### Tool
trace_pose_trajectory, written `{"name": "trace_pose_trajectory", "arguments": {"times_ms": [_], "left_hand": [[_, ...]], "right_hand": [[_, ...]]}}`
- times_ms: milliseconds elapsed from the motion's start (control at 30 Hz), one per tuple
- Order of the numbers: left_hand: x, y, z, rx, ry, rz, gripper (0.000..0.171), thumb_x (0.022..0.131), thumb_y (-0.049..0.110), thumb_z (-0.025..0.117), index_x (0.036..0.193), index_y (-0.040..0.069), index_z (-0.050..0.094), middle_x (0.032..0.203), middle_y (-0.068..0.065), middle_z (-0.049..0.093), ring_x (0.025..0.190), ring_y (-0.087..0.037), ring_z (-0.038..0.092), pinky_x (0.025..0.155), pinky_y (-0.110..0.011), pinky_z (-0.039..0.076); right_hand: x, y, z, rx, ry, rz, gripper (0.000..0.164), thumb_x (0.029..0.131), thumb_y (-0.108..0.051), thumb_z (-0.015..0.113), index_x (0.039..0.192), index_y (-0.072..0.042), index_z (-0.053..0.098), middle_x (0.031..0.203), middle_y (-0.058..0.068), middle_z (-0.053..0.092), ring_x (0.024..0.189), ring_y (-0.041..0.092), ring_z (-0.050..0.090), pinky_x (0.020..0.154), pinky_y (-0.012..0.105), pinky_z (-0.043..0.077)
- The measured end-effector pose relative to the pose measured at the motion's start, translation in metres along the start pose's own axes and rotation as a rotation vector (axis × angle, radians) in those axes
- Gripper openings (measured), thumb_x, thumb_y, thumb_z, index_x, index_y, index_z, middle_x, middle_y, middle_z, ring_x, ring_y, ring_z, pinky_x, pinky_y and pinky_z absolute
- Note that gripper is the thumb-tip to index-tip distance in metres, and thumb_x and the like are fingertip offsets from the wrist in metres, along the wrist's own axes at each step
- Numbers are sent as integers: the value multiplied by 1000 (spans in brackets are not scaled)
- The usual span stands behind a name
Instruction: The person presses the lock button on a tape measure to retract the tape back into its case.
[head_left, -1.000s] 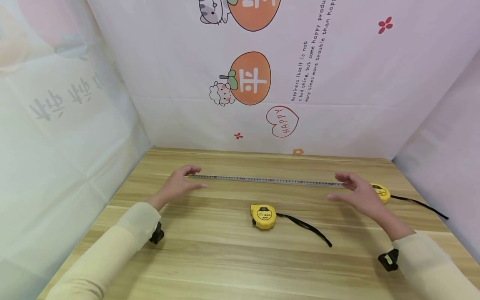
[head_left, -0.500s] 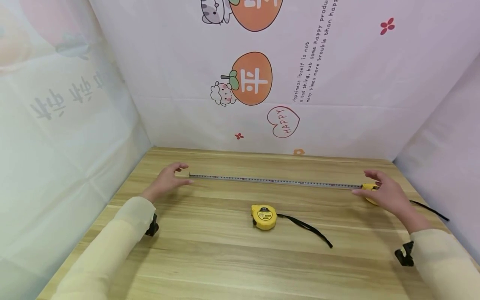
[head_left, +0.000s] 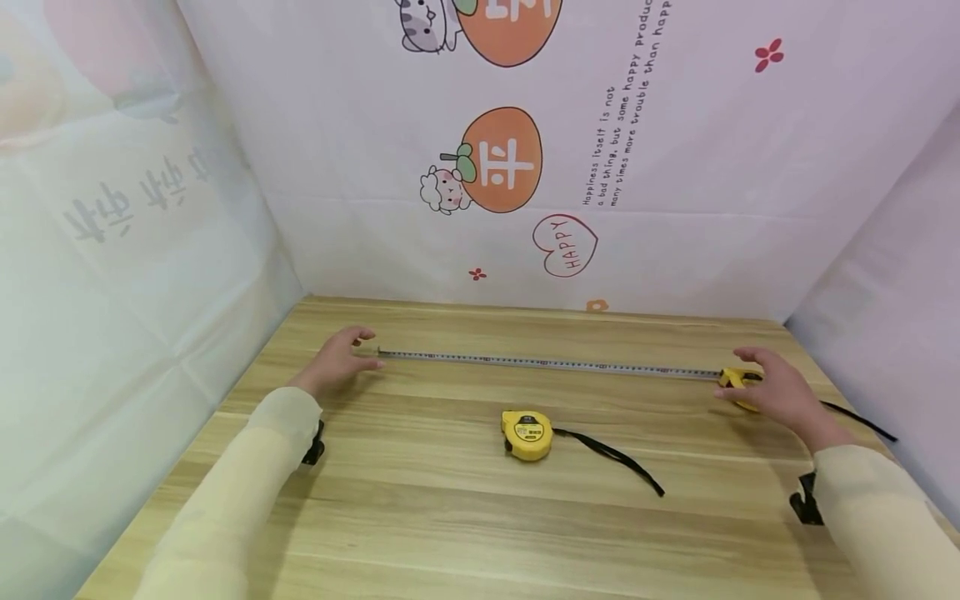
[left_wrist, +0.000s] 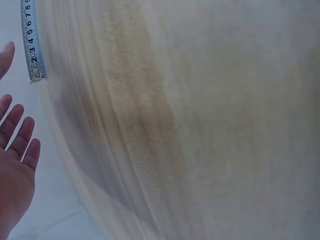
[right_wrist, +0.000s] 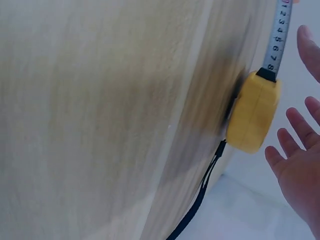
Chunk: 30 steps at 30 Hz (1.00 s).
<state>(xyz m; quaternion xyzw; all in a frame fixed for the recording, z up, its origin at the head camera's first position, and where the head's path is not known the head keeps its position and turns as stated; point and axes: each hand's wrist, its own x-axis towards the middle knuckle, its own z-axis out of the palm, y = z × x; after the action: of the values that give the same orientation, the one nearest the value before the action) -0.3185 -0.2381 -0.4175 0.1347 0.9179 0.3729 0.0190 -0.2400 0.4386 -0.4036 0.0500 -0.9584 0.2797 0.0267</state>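
A yellow tape measure (right_wrist: 254, 112) lies at the right of the table, its metal blade (head_left: 543, 362) drawn out in a long line to the left. Around its case hovers my right hand (head_left: 780, 392), hiding part of it in the head view. The right wrist view shows those fingers spread and apart from the case. At the blade's far left end, my left hand (head_left: 334, 363) is held just beyond the hook (left_wrist: 38, 78), thumb and fingers parted and nothing between them. A second yellow tape measure (head_left: 527, 435), blade wound in, lies nearer the middle.
Black wrist straps trail from both tape measures, one strap (head_left: 611, 452) across the front middle, the other (head_left: 858, 419) toward the right edge. Printed white cloth (head_left: 675, 258) walls in the wooden table (head_left: 465, 525) at the back and both sides.
My right hand has moved right, from over the blade to around the case. My left hand has drawn left, off the blade's end. Both tape measures stay put.
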Motion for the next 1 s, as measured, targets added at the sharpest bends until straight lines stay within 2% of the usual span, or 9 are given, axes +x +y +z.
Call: {"name": "trace_pose_trajectory", "arguments": {"times_ms": [200, 367, 567, 700, 1000], "left_hand": [[4, -4, 3, -24, -44, -25, 66, 89, 20, 73, 141, -4, 41, 144, -22, 39, 130, -41, 36, 104, -55, 33], [7, -4, 6, 17, -45, 12, 61, 90, 15, 71, 139, -7, 42, 142, -25, 40, 128, -43, 38, 104, -55, 33], [7, 1, 9, 56, -44, 13, 54, 92, 11, 68, 136, -8, 45, 139, -27, 43, 127, -44, 40, 105, -55, 32], [8, 3, 11, 104, -43, 28, 48, 93, 10, 66, 133, -9, 48, 135, -27, 47, 124, -43, 43, 103, -54, 34], [16, -6, 15, 258, -34, 82, 37, 94, 7, 64, 126, -7, 55, 122, -24, 57, 113, -39, 53, 97, -52, 41]], "right_hand": [[5, 9, 1, -66, -45, -45, 97, 78, -37, 82, 141, 15, 31, 139, 42, 29, 123, 61, 28, 92, 71, 29], [8, 15, 3, -93, -67, -58, 95, 77, -36, 83, 140, 14, 33, 137, 43, 30, 121, 60, 29, 92, 71, 30], [13, 20, 4, -144, -84, -60, 93, 75, -37, 84, 138, 12, 37, 132, 45, 31, 117, 61, 31, 90, 71, 31], [15, 20, 4, -182, -94, -72, 89, 74, -34, 85, 136, 12, 40, 127, 45, 35, 112, 62, 35, 88, 71, 34], [20, 20, 5, -246, -113, -99, 85, 73, -33, 86, 131, 12, 44, 118, 44, 43, 105, 59, 43, 84, 68, 38]]}}
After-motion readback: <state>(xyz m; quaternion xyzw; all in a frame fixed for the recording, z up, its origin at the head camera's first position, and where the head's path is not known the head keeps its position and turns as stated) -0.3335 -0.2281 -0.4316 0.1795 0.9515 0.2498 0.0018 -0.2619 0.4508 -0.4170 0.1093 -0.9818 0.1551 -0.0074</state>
